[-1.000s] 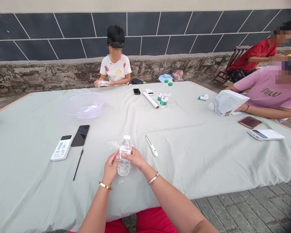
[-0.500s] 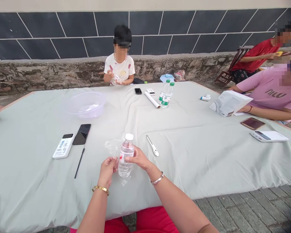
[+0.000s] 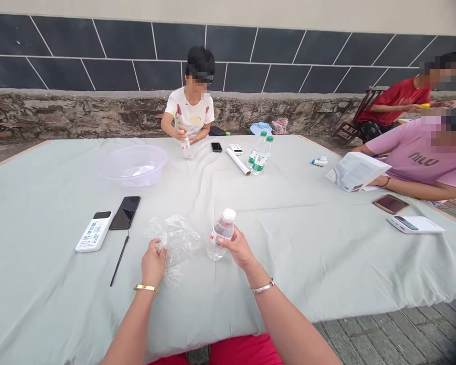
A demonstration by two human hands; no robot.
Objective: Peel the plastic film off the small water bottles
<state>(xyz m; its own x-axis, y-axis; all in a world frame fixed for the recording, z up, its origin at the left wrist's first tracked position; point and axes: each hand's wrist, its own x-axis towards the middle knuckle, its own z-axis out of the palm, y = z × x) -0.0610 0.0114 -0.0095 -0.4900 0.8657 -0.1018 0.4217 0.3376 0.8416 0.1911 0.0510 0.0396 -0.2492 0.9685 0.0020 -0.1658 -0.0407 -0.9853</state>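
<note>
A small clear water bottle with a white cap is in my right hand, fingers wrapped round its side. It tilts a little to the right, low over the cloth. My left hand pinches the edge of a crumpled clear plastic film, which spreads on the table between the two hands. The bottle and the film are apart.
Left of me lie a white power bank, a black phone and a clear basin. Beyond are two green-capped bottles and a paper roll. A person opposite holds a bottle; others sit at right.
My right hand has moved the bottle rightward, off the film. My left hand has gone left with the film's edge. The utility knife is out of sight now. The person opposite now holds a bottle.
</note>
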